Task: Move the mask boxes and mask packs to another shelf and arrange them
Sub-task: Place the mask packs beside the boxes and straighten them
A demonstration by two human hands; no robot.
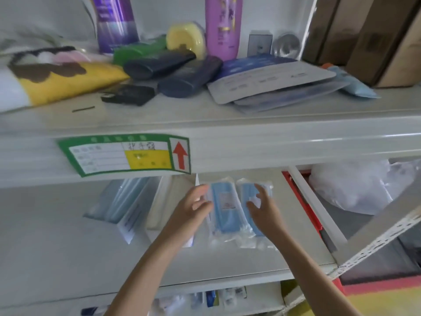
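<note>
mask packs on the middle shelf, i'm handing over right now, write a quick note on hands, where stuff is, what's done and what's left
Left hand: open, fingers spread at the left edge of the left mask pack, not gripping.
Right hand: open, fingers curled over the right mask pack, no firm grip visible.
Both blue packs lie flat, side by side, on the middle shelf. Mask boxes lie to their left on the same shelf, blurred.
Done: two packs set down in a row.
Left: square the packs up and line them with the boxes. Whether more packs wait elsewhere cannot be told from this view.
</note>
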